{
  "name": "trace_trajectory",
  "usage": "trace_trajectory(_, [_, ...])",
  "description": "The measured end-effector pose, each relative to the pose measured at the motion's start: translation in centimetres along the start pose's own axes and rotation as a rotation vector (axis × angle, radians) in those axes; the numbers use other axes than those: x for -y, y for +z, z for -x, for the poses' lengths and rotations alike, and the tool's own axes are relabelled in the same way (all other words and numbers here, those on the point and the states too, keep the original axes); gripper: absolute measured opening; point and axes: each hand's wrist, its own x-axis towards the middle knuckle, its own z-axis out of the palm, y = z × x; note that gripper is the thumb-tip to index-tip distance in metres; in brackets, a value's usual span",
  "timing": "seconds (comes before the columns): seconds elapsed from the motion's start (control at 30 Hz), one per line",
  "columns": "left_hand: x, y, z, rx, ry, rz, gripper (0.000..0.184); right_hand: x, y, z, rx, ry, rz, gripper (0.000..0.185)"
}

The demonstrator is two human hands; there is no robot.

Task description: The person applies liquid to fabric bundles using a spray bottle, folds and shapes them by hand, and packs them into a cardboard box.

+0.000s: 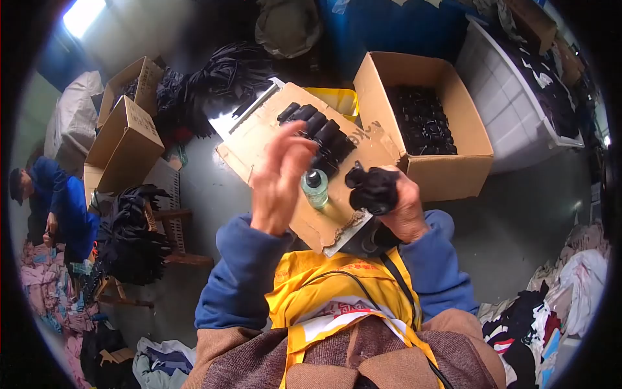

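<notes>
A bunch of black fabric pieces is gripped by my right hand, over the near right part of a cardboard sheet. My left hand is raised over the sheet with its fingers apart and nothing in them; it is slightly blurred. Just right of it stands a clear bottle of greenish liquid with a black cap. Behind the bottle, several black rolled bundles lie in rows on the sheet, partly covered by my left fingers.
An open cardboard box holding black bundles stands at the back right, beside a white bin. Black strips hang at the back left. Another person sits at the far left near fabric piles. Cloth lies at the lower right.
</notes>
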Motion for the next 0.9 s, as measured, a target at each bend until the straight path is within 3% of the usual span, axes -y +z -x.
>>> trace_trajectory(0.1, [1.8,1.1,-2.2,-0.154,-0.014,0.132,0.037,-0.2,0.8,-1.2,0.041,-0.235,0.343,0.037])
trace_trajectory(0.2, [6.3,3.1,-2.9,-0.078,-0.073,-0.106,0.033,-1.5,2.1,-1.7,-0.003,-0.264,0.402,0.035])
trace_trajectory(0.27, [8.6,4.1,-2.9,-0.085,-0.098,-0.222,0.035,-2.5,2.6,-1.6,0.029,-0.233,0.436,0.033])
trace_trajectory(0.47, [8.6,3.8,-2.5,-0.039,-0.205,-0.158,0.045,-3.1,4.0,-2.1,0.106,-0.132,0.629,0.016])
trace_trajectory(0.63, [9.4,3.7,-2.7,-0.017,-0.19,-0.183,0.05,-2.4,4.3,-3.1,0.137,-0.193,0.683,0.016])
trace_trajectory(0.73, [8.9,3.8,-2.8,-0.001,-0.197,-0.17,0.051,-2.9,4.2,-3.4,0.029,-0.336,0.605,0.014])
trace_trajectory(0.9, [8.9,4.5,-2.7,0.002,-0.237,-0.204,0.045,-3.4,4.5,-4.4,0.047,-0.374,0.644,0.015])
